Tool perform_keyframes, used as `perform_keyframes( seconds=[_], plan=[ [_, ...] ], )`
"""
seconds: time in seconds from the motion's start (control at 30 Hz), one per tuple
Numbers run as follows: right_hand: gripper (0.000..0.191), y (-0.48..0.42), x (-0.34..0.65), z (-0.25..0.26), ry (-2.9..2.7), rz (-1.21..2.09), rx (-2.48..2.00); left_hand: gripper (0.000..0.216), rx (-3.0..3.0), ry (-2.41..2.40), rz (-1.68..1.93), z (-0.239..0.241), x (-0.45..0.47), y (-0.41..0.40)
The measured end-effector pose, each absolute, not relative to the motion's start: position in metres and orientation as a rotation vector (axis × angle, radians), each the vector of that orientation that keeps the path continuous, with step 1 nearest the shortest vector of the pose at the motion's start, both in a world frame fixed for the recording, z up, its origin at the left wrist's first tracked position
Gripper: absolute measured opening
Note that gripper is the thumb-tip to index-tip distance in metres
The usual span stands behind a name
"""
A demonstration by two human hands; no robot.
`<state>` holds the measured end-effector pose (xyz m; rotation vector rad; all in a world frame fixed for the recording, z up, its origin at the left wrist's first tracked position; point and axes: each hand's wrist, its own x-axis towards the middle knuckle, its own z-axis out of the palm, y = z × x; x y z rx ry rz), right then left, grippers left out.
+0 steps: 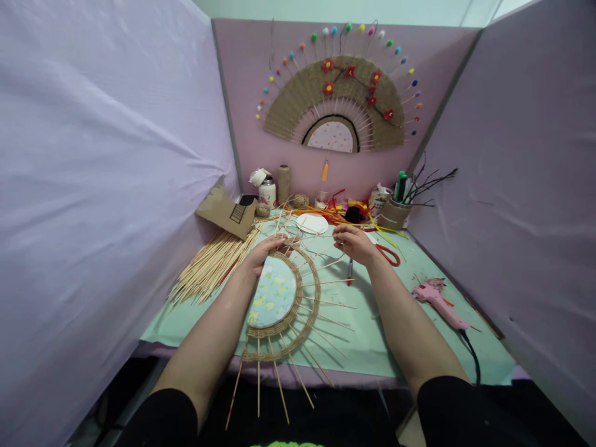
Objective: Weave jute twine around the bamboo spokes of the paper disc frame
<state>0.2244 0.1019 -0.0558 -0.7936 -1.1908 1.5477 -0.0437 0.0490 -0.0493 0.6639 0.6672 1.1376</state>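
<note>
A half-round fan frame (274,290) with a blue flowered centre stands tilted above the table. Thin wooden sticks (321,302) spread out from it, with two bands of brown twine (318,288) woven through them. My left hand (269,249) grips the frame at its upper end, fingers wrapped round the edge and partly hidden. To the right, my right hand (352,241) is closed in a pinch on a thin strand of twine that runs towards the frame; the strand is hard to make out.
Loose sticks (209,267) and a cardboard piece (228,208) lie at left. Red-handled scissors (388,254) and a pink glue gun (440,303) with a black cord lie right. Behind are white discs (311,223), jars and pipe cleaners. A finished fan (298,93) hangs on the back panel.
</note>
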Motion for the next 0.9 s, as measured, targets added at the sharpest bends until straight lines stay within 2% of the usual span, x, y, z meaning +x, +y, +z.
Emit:
perform_keyframes(
  seconds=[0.27,0.43,0.53,0.73,0.9],
  plan=[
    [0.032,0.094,0.225,-0.064,-1.575,1.844,-0.927,0.012,0.683,0.645,1.151,-0.046,-0.052,0.049],
    [0.029,0.089,0.219,-0.065,-1.851,1.966,-0.895,0.018,0.719,0.621,1.052,-0.046,-0.053,0.046],
    [0.026,0.088,0.217,-0.068,-1.883,1.944,-0.848,0.028,0.734,0.556,0.989,-0.048,-0.054,0.044],
    [0.027,0.088,0.215,-0.075,-1.904,1.965,-0.784,0.062,0.822,0.407,0.823,-0.05,-0.059,0.038],
    [0.027,0.087,0.215,-0.073,-1.908,1.978,-0.75,0.073,0.857,0.33,0.829,-0.049,-0.055,0.031]
  ],
)
